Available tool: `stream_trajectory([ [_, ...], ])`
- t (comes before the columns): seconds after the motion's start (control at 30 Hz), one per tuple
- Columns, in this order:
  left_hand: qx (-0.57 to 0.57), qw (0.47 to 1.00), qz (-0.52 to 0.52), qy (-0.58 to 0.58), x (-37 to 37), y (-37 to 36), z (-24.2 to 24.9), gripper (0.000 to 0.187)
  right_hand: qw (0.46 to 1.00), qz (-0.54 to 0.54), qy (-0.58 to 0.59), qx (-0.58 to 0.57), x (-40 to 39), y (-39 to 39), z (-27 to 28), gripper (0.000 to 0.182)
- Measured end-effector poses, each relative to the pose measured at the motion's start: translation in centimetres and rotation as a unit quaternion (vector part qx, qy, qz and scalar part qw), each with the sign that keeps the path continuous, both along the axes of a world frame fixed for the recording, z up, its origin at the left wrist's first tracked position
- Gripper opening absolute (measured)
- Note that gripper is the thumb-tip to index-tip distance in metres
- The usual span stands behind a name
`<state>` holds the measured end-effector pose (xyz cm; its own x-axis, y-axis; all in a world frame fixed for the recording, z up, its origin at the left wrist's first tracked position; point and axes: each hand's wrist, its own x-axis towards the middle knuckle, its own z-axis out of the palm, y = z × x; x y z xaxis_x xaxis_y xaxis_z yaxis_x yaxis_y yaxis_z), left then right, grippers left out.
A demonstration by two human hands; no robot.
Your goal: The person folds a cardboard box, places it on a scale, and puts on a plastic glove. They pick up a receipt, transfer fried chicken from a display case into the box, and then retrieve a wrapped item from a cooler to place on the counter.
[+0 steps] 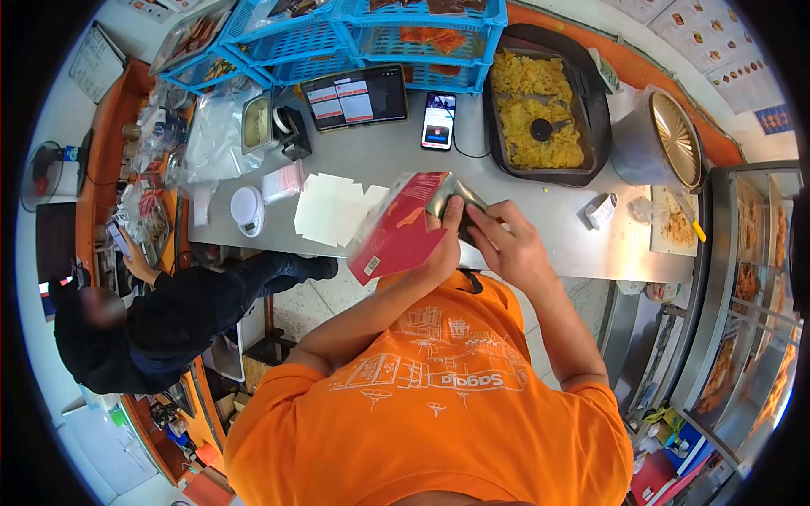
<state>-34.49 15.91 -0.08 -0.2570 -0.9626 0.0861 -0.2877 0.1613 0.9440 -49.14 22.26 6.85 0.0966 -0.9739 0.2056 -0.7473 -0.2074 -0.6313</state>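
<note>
A red printed cardboard box (396, 226), partly folded, is held up above the front edge of the steel table. My left hand (445, 244) is closed on its lower right side, the thumb lying along a panel. At the box's dark right-hand edge, the fingers of my right hand (506, 240) are bent and pinch the cardboard. Behind it on the table lies a white unfolded carton (332, 211). The inside of the box is hidden from me.
A black pan of yellow food (540, 110), a phone (438, 122) and a tablet (354, 97) stand at the back. A white kitchen scale (247, 211) is at left. One seated person (169, 329) holds a phone. Blue racks (422, 42) rise behind.
</note>
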Motion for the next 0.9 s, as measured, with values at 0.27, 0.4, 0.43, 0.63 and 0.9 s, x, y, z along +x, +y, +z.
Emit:
stream_trajectory([
  [0.27, 0.327, 0.853, -0.104, 0.393, 1.0, -0.1, 3.2, 0.034, 0.993, -0.026, -0.102, -0.045, -0.4, 0.5, -0.5, 0.039],
  [0.4, 0.251, 0.938, -0.184, 0.149, 1.2, 0.0, 3.6, 0.036, 0.992, -0.026, -0.081, -0.089, -0.4, -0.1, -0.7, 0.050],
  [0.43, 0.250, 0.939, -0.183, 0.151, 1.0, -0.2, 3.4, 0.036, 0.993, -0.061, -0.073, -0.063, 0.2, -0.4, 0.4, 0.055],
  [0.63, 0.234, 0.896, -0.335, 0.173, 3.6, -0.1, 5.0, 0.049, 0.977, -0.107, -0.167, 0.073, 0.0, 0.7, -2.4, 0.056],
  [0.9, 0.230, 0.954, -0.043, 0.188, 9.5, 1.9, -4.6, 0.038, 0.869, -0.221, -0.413, 0.158, 1.2, 6.4, -7.9, 0.036],
])
